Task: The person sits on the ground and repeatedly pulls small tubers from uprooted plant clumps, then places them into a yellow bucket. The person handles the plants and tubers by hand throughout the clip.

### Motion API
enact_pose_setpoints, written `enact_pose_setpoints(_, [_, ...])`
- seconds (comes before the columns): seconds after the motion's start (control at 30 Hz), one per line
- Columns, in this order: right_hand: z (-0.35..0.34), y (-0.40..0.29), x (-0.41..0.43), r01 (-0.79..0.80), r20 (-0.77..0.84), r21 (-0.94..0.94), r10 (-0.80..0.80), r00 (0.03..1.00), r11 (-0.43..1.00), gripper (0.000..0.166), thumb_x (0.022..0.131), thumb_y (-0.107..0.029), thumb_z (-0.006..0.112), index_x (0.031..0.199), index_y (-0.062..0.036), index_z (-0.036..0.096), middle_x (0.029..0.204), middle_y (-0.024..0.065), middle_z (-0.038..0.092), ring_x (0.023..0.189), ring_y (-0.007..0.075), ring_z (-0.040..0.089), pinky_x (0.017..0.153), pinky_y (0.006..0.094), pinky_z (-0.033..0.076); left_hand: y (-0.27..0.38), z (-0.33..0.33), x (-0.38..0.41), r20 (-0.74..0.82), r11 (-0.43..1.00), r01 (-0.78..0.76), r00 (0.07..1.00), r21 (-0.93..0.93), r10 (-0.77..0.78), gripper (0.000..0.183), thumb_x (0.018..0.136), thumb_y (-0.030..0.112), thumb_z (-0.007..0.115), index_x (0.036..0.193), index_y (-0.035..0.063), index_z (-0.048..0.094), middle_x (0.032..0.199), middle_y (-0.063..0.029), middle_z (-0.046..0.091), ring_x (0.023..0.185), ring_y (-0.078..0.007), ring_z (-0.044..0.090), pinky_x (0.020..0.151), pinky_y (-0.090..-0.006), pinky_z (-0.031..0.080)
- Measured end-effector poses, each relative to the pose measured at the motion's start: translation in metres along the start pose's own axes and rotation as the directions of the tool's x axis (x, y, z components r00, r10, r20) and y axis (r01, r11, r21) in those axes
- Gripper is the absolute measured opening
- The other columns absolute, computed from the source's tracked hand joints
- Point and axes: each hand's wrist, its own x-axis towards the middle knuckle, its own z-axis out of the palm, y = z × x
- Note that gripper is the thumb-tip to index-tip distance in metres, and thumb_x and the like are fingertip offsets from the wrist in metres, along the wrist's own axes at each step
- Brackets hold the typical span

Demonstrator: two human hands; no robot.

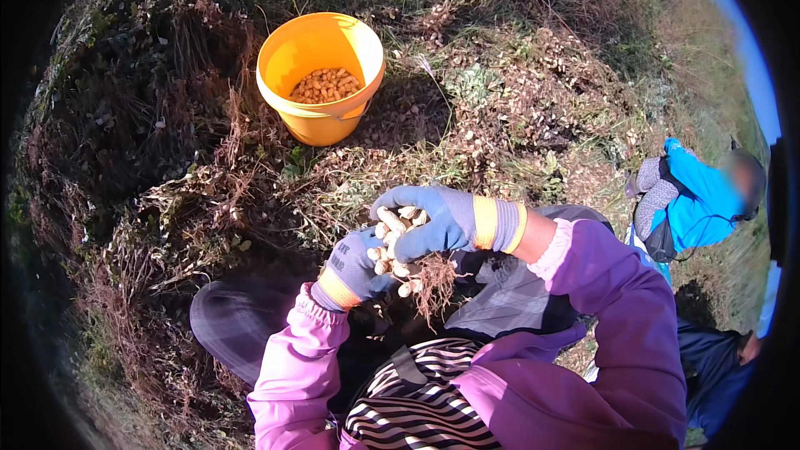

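My left hand [356, 265], in a blue-grey work glove with a yellow cuff band, grips the underside of a cluster of peanuts in their shells [390, 234]. From above, my right hand [431, 219], gloved the same way, curls its thumb and fingers around the same cluster. A tangle of thin brown roots [434, 287] hangs below the pods on the right. Part of the cluster is hidden by the gloves. Beyond my hands stands a yellow plastic bucket [322, 125], tilted in view, with shelled-in peanuts [325, 85] covering its bottom.
Dried, pulled peanut plants [144, 106] are heaped at the left. Plant litter and loose pods [531, 100] cover the ground right of the bucket. A person in a bright blue jacket [700, 200] sits at the right. Another person's dark trousers [712, 369] show at lower right.
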Motion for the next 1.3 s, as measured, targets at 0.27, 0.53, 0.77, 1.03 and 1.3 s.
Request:
enact_pose_setpoints(0.27, [0.007, 0.009, 0.002, 0.127, -0.075, -0.419, -0.173, 0.982, 0.899, 0.047, 0.061, -0.028, 0.07, 0.098, -0.0043, 0.054, 0.09, 0.0085, 0.055, 0.086, 0.0183, 0.054, 0.078, 0.0303, 0.044, -0.02, 0.012, -0.006, 0.023, 0.993, -0.012, 1.0, 0.118, 0.009, 0.026, 0.07, 0.022, 0.064, 0.093, 0.0115, 0.06, 0.087, -0.0084, 0.061, 0.078, -0.0298, 0.058, 0.066, -0.0349, 0.046])
enact_pose_setpoints(0.53, [0.013, 0.025, 0.009, 0.133, -0.108, -0.478, -0.208, 0.972, 0.868, 0.04, 0.058, -0.028, 0.067, 0.09, -0.0064, 0.057, 0.086, 0.0088, 0.055, 0.085, 0.023, 0.052, 0.078, 0.0319, 0.043, -0.028, 0.021, -0.008, -0.002, 0.989, 0.055, 0.998, 0.137, -0.055, 0.022, 0.067, 0.026, 0.065, 0.084, 0.012, 0.061, 0.078, -0.0122, 0.06, 0.072, -0.0324, 0.057, 0.061, -0.039, 0.046])
enact_pose_setpoints(0.77, [0.018, 0.038, 0.008, 0.077, -0.152, -0.439, -0.159, 0.976, 0.895, 0.033, 0.057, -0.024, 0.067, 0.084, -0.0062, 0.059, 0.082, 0.0091, 0.053, 0.082, 0.0226, 0.05, 0.073, 0.0317, 0.042, -0.033, 0.028, -0.006, 0.051, 0.979, 0.101, 0.992, 0.177, -0.112, 0.019, 0.065, 0.027, 0.066, 0.074, 0.0118, 0.063, 0.067, -0.012, 0.06, 0.064, -0.032, 0.058, 0.057, -0.0385, 0.046])
enact_pose_setpoints(1.03, [0.024, 0.033, 0.008, 0.04, -0.173, -0.552, -0.162, 0.971, 0.833, 0.034, 0.056, -0.021, 0.067, 0.085, -0.0051, 0.059, 0.083, 0.0107, 0.049, 0.082, 0.0255, 0.05, 0.073, 0.0336, 0.042, -0.04, 0.036, -0.008, 0.016, 0.988, 0.068, 0.997, 0.141, -0.071, 0.019, 0.067, 0.028, 0.062, 0.082, 0.0149, 0.062, 0.074, -0.0099, 0.062, 0.071, -0.0308, 0.058, 0.061, -0.0381, 0.047])
enact_pose_setpoints(1.3, [0.021, 0.04, 0.01, 0.082, -0.136, -0.561, -0.19, 0.972, 0.824, 0.034, 0.056, -0.025, 0.071, 0.081, -0.0055, 0.059, 0.08, 0.0091, 0.051, 0.079, 0.0245, 0.051, 0.071, 0.0324, 0.042, -0.026, 0.031, -0.003, 0.134, 0.969, 0.127, 0.978, 0.213, -0.158, 0.024, 0.068, 0.027, 0.058, 0.089, 0.0152, 0.061, 0.079, -0.0096, 0.062, 0.075, -0.031, 0.059, 0.064, -0.0378, 0.047])
